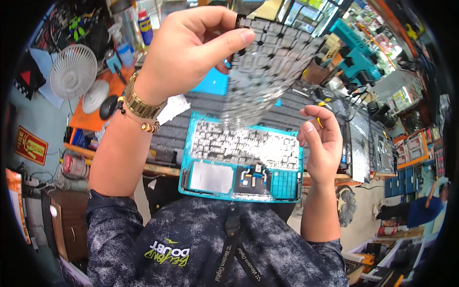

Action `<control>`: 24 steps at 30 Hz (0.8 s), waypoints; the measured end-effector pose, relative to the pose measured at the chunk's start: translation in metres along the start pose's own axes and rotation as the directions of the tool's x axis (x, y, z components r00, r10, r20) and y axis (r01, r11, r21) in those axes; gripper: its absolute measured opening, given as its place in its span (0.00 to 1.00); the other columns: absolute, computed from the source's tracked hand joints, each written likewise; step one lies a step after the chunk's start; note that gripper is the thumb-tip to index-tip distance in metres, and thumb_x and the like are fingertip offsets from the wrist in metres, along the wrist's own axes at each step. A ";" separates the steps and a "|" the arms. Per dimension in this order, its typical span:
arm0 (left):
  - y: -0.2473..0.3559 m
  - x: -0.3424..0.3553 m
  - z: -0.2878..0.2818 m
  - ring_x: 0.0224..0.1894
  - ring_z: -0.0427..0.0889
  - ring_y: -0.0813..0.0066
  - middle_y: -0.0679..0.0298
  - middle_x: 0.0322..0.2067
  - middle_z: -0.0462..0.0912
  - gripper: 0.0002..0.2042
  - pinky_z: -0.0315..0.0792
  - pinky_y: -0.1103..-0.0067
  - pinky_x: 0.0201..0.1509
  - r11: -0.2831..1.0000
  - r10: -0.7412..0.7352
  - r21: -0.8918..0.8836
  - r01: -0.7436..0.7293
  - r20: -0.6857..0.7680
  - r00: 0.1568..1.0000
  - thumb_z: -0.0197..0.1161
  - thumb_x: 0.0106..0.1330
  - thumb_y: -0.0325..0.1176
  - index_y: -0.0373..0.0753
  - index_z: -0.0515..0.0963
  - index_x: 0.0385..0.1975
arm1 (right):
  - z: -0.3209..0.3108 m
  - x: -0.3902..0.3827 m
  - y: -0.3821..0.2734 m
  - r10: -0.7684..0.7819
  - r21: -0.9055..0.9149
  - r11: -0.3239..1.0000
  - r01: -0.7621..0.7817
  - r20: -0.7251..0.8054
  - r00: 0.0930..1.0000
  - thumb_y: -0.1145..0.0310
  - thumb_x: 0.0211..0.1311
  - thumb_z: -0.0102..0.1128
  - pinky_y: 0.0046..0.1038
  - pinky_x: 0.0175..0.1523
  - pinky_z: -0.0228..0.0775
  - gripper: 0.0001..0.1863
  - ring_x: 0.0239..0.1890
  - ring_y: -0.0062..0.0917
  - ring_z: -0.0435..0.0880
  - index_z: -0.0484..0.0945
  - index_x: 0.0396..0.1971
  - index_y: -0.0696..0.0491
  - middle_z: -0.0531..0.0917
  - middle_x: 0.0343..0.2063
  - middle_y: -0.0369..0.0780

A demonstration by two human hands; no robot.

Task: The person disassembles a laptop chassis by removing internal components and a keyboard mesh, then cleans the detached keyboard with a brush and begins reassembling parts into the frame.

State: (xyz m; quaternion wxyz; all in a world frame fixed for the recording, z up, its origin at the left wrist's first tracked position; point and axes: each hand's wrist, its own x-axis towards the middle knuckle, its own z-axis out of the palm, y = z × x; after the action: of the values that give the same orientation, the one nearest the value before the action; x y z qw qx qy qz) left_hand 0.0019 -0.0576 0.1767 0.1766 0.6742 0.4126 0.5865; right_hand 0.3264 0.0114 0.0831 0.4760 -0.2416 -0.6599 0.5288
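Note:
Pinched between the thumb and fingers of my left hand (205, 43) is a thin, flexible keyboard membrane sheet (267, 52), partly clear with dark patches. It hangs by one corner above the laptop case, its lower part blurred. Beneath it, at the table's near edge by my body, rests a teal laptop top case (183, 167) showing its inner side. A shiny metal keyboard back (224, 143) fills its upper part; a silver touchpad plate (212, 177) sits lower left. My right hand (322, 143) is raised beside the case's right edge, fingers loosely bent and apart, holding nothing.
A ridged dark mat (311, 107) covers the bench. A white fan (73, 71), a black mouse (108, 106) and a spray can (145, 27) stand left. Teal equipment (356, 52) rises at the back right; laptop parts (382, 150) lie right. Farther right is another person (423, 210).

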 end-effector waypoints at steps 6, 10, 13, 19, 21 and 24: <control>0.013 0.034 0.008 0.29 0.74 0.96 0.79 0.32 0.85 0.11 0.64 0.90 0.30 1.000 0.029 -0.002 -0.029 0.022 0.999 0.72 0.80 0.40 0.37 0.89 0.47 | -0.006 0.024 -0.014 -0.054 0.048 0.998 0.049 0.111 0.992 0.69 0.75 0.73 0.24 0.57 0.76 0.30 0.49 0.17 0.78 0.73 0.71 0.59 0.80 0.56 0.39; 0.024 0.043 0.028 0.29 0.80 0.96 0.78 0.32 0.88 0.09 0.70 0.91 0.29 0.956 -0.204 -0.215 0.199 -0.003 0.979 0.72 0.80 0.39 0.39 0.88 0.45 | -0.008 0.025 0.010 -0.059 0.213 0.976 -0.043 0.446 0.893 0.50 0.74 0.76 0.34 0.66 0.74 0.47 0.58 0.25 0.79 0.64 0.80 0.63 0.81 0.63 0.43; 0.027 0.050 0.047 0.28 0.81 0.94 0.77 0.32 0.88 0.09 0.73 0.90 0.29 0.933 -0.230 -0.285 0.220 -0.001 0.973 0.72 0.80 0.38 0.40 0.87 0.44 | 0.000 0.013 0.023 -0.094 0.396 0.913 -0.101 0.445 0.891 0.46 0.76 0.72 0.39 0.78 0.67 0.50 0.73 0.33 0.76 0.60 0.81 0.66 0.76 0.74 0.46; 0.020 0.060 0.067 0.26 0.82 0.92 0.75 0.32 0.88 0.10 0.75 0.87 0.27 0.928 -0.270 -0.263 0.264 0.011 0.963 0.71 0.80 0.39 0.38 0.87 0.46 | 0.006 -0.007 0.027 -0.013 0.417 0.898 -0.138 0.338 0.941 0.73 0.79 0.66 0.36 0.74 0.73 0.25 0.67 0.27 0.83 0.75 0.72 0.62 0.86 0.65 0.42; 0.019 0.061 0.076 0.26 0.82 0.91 0.75 0.32 0.88 0.11 0.76 0.87 0.27 0.933 -0.273 -0.242 0.265 0.003 0.962 0.70 0.81 0.41 0.38 0.87 0.46 | 0.006 -0.009 0.022 0.025 0.422 0.894 -0.148 0.285 0.958 0.77 0.81 0.62 0.32 0.68 0.78 0.18 0.60 0.23 0.87 0.81 0.66 0.60 0.90 0.59 0.40; 0.019 0.063 0.085 0.27 0.83 0.90 0.73 0.32 0.87 0.14 0.79 0.86 0.28 0.928 -0.288 -0.241 0.284 0.022 0.957 0.67 0.84 0.44 0.38 0.87 0.47 | -0.005 -0.015 0.017 0.032 0.431 0.891 -0.145 0.258 0.966 0.76 0.81 0.63 0.32 0.68 0.78 0.19 0.60 0.23 0.87 0.81 0.67 0.61 0.90 0.60 0.40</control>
State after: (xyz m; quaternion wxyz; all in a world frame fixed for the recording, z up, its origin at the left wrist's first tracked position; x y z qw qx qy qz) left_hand 0.0866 0.0002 0.2094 0.3381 0.5764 0.4331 0.6049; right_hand 0.3339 0.0072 0.0618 0.4090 -0.0892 -0.5626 0.7129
